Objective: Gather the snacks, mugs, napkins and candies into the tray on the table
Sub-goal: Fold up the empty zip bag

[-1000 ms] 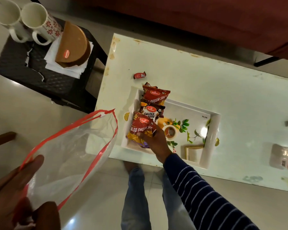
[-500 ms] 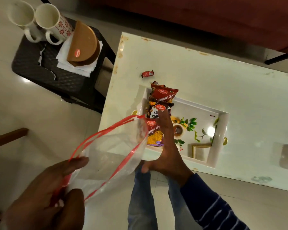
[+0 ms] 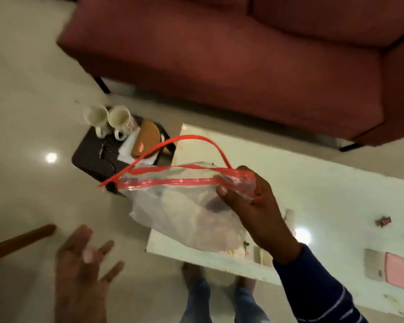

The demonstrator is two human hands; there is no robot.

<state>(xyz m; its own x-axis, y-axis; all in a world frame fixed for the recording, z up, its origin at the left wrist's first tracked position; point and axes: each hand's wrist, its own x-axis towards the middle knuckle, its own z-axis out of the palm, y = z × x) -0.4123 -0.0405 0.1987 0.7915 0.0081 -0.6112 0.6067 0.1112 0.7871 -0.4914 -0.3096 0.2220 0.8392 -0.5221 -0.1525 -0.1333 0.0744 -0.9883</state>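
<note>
Fingers of my right hand (image 3: 254,206) pinched the plastic bag (image 3: 184,206) above the bench (image 3: 324,194). My left hand (image 3: 79,271) hung released, fingers spread. Two mugs (image 3: 110,118) stood on the black stool (image 3: 96,155).

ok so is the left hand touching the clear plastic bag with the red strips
Apart. The head view shows the left hand open with spread fingers, floor visible between it and the clear plastic bag with red strips, which the right hand grips.
</note>
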